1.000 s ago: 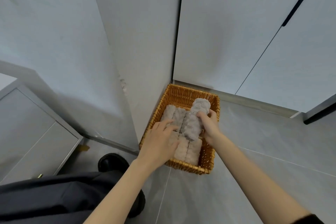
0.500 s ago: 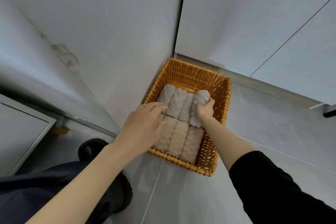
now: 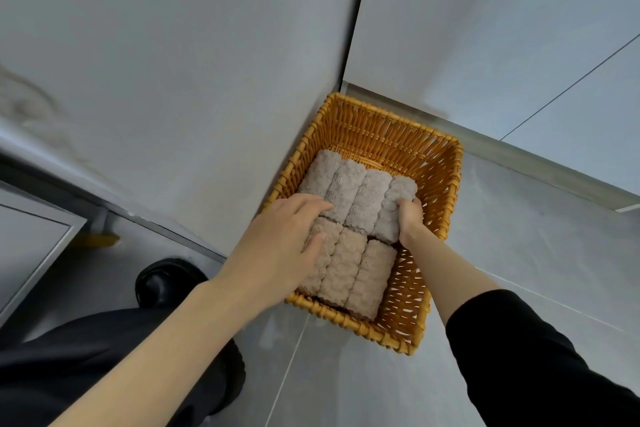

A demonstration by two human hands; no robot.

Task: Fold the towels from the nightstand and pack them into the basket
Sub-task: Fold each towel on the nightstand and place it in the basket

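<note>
An orange wicker basket (image 3: 436, 191) stands on the floor in a wall corner. Inside it lie several rolled beige-grey towels (image 3: 349, 263) in two rows. My right hand (image 3: 410, 220) grips the rightmost roll of the far row (image 3: 394, 204), fingers curled round its right side. My left hand (image 3: 280, 246) rests flat with straight fingers on the left rolls, where the two rows meet. The right strip of the basket floor beside the near row is bare.
Grey walls (image 3: 207, 80) close in on the left and behind the basket. Grey floor tiles (image 3: 536, 253) spread to the right. A black shoe (image 3: 166, 282) and dark trouser leg sit at lower left. A grey nightstand corner (image 3: 31, 253) shows at the far left.
My right hand has lowered the towel roll from above the basket into the far row's right end. My left hand has moved forward onto the left rolls. The view has come closer.
</note>
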